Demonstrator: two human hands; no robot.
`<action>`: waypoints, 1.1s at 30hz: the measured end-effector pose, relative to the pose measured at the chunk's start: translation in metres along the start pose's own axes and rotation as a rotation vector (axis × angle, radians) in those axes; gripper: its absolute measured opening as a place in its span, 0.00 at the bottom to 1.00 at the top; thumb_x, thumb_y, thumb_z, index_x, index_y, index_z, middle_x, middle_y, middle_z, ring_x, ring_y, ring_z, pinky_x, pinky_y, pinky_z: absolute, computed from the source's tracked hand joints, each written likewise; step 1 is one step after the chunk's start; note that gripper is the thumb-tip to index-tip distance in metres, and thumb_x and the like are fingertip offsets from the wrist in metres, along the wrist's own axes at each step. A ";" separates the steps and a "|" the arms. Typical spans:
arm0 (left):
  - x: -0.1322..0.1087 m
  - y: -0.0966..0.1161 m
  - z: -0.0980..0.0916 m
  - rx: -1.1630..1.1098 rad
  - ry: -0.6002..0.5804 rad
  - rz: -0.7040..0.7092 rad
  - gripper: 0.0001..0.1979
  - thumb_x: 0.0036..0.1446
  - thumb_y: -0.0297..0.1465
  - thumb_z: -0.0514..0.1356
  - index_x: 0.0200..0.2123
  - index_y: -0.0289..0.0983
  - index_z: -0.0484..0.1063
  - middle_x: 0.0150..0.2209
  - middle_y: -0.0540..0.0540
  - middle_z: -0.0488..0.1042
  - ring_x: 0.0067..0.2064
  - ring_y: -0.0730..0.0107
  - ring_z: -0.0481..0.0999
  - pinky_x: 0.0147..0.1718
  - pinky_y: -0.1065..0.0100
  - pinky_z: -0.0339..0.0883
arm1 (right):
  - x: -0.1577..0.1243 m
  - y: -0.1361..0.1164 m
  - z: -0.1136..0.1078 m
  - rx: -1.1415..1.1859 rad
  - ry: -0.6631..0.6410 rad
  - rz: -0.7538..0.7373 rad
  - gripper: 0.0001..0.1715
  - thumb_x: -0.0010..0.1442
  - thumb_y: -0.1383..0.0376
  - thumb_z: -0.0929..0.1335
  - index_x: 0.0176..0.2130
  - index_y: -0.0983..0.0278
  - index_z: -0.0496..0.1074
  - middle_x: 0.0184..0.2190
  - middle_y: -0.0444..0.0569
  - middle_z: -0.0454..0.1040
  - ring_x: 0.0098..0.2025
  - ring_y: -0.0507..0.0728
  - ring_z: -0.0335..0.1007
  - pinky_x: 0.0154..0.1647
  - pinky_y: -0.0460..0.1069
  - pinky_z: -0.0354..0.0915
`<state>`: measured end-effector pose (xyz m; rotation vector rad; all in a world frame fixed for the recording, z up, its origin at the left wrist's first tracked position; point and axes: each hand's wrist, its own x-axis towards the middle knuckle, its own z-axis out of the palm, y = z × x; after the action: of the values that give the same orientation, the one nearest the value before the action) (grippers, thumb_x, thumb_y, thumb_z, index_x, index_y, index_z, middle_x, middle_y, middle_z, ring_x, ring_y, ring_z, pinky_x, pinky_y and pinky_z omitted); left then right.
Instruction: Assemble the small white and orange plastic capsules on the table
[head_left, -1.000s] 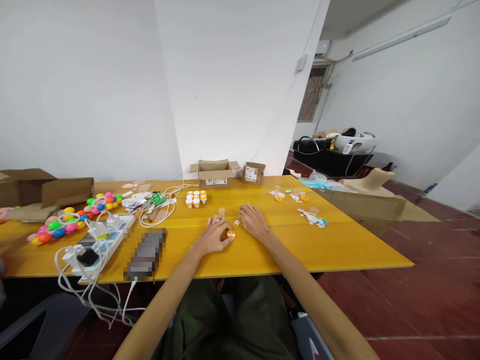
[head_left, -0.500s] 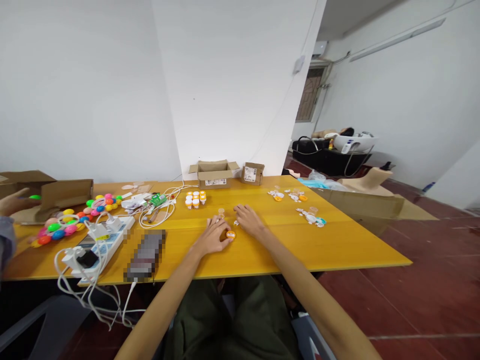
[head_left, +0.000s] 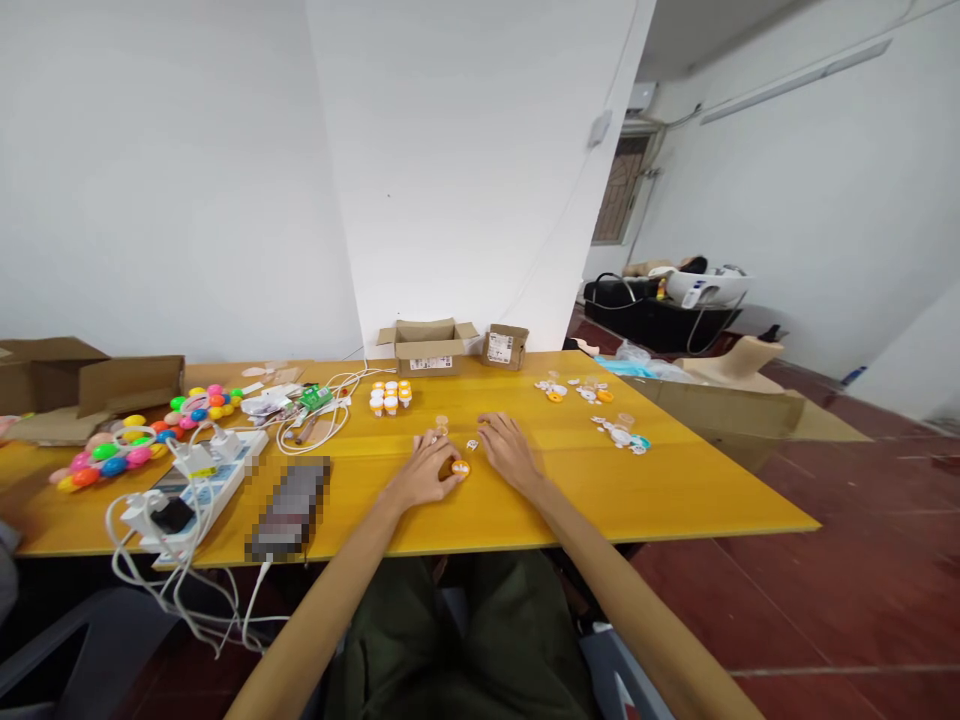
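Observation:
My left hand [head_left: 424,474] rests on the yellow table [head_left: 675,490] with its fingers curled round a small orange and white piece [head_left: 460,467]. My right hand [head_left: 510,449] lies flat just to the right of it, fingers stretched out, holding nothing. A tiny white piece [head_left: 472,444] and a small clear cup [head_left: 442,424] sit between and just beyond the two hands. A cluster of several orange and white caps [head_left: 391,397] stands further back.
Two open cardboard boxes [head_left: 427,346] stand at the back edge. White and orange parts [head_left: 619,430] lie scattered to the right. At the left are a power strip with chargers [head_left: 191,478], tangled white cables [head_left: 322,410], coloured plastic eggs [head_left: 120,455] and a large cardboard box [head_left: 82,385].
Another person's hand that reached in at the far left half a second ago is gone. My right hand has shifted slightly toward me; my left hand has stayed put.

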<state>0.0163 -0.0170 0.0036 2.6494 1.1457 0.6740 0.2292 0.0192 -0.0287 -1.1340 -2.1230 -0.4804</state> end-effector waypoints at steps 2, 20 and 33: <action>0.000 0.000 0.000 -0.008 -0.001 0.002 0.06 0.60 0.34 0.59 0.41 0.43 0.72 0.45 0.46 0.75 0.54 0.53 0.66 0.54 0.52 0.57 | -0.006 -0.008 -0.008 0.085 0.033 -0.032 0.15 0.68 0.70 0.61 0.40 0.60 0.75 0.44 0.53 0.76 0.46 0.60 0.71 0.47 0.56 0.68; 0.001 -0.005 0.003 -0.018 0.005 0.010 0.08 0.63 0.39 0.58 0.42 0.42 0.72 0.47 0.44 0.75 0.53 0.53 0.66 0.54 0.51 0.59 | -0.010 -0.034 -0.024 0.221 -0.051 -0.221 0.12 0.67 0.72 0.63 0.40 0.60 0.75 0.44 0.53 0.75 0.48 0.59 0.71 0.49 0.56 0.69; 0.001 -0.009 0.007 0.008 0.025 0.031 0.10 0.63 0.39 0.58 0.44 0.43 0.73 0.45 0.44 0.74 0.53 0.54 0.66 0.54 0.52 0.60 | -0.011 -0.034 -0.025 0.200 -0.051 -0.237 0.13 0.68 0.69 0.62 0.40 0.60 0.75 0.44 0.53 0.75 0.47 0.59 0.71 0.48 0.56 0.69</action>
<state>0.0148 -0.0100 -0.0050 2.6783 1.1175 0.7109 0.2144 -0.0206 -0.0190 -0.7954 -2.3040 -0.3386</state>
